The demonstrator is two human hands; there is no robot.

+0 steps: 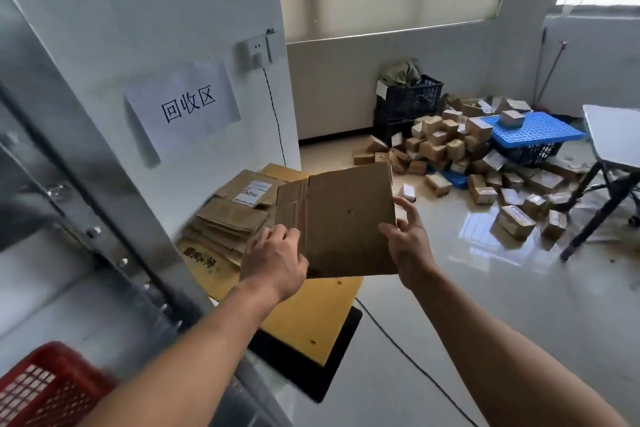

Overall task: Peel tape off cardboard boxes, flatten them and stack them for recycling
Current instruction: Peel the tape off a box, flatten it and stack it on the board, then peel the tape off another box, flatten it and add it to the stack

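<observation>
Now the left hand [273,258] and right hand [408,246] each clamp their grip on a flattened brown cardboard box [349,218] near the flat-cardboard stack [228,218]; a dark plastic crate [415,99] holds green cloth [403,71].

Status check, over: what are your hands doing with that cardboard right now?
Left hand and right hand both grip the flattened box. Held up near the stack of flat cardboard. Nothing seen in the way.

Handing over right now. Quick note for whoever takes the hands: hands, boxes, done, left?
Left hand grips the flattened box at its left edge; right hand holds its right edge.
Held near the stack of flat cardboard by the wall.
Done: this box is flat; several are stacked.
Left: lay it on the stack, then the pile of boxes on the floor.
</observation>
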